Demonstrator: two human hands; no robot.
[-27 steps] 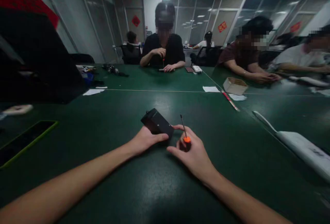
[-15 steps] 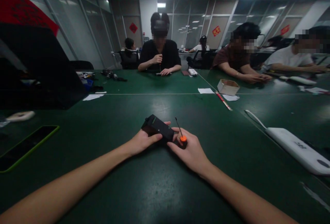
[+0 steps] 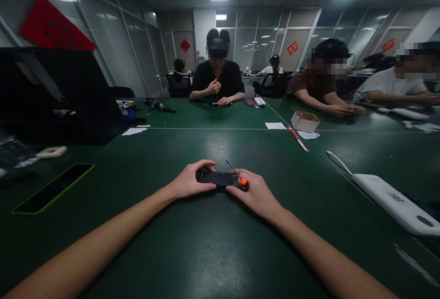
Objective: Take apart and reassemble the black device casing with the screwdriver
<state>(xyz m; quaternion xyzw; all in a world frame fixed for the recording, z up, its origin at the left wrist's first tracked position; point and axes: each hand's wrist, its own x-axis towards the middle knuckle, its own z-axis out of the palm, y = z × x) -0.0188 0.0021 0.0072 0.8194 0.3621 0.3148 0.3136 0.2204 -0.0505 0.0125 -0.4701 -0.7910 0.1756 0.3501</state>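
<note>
A small black box-shaped device [image 3: 222, 179] lies level at the middle of the green table [image 3: 165, 244]. My left hand [image 3: 191, 180] is closed around its left end, thumb along the near side and fingers over the far side. My right hand [image 3: 256, 193] holds a screwdriver [image 3: 243, 181] with an orange and black handle, its thin shaft slanting up and to the left. The right thumb and fingertips are also at the device's right end; whether they press on it is hard to tell.
A phone with a green edge [image 3: 55, 189] lies left, below a dark screen-like panel [image 3: 62, 92]. A white power bank [image 3: 395, 202] with a cable lies right. Farther off are an open box [image 3: 305, 121], paper [image 3: 275, 125] and a red strip [image 3: 298, 139]. Several people sit across the table.
The black device has turned from a tilted position to lying level. My left hand has shifted its grip, with its fingers now over the far side. The screwdriver stays in my right hand.
</note>
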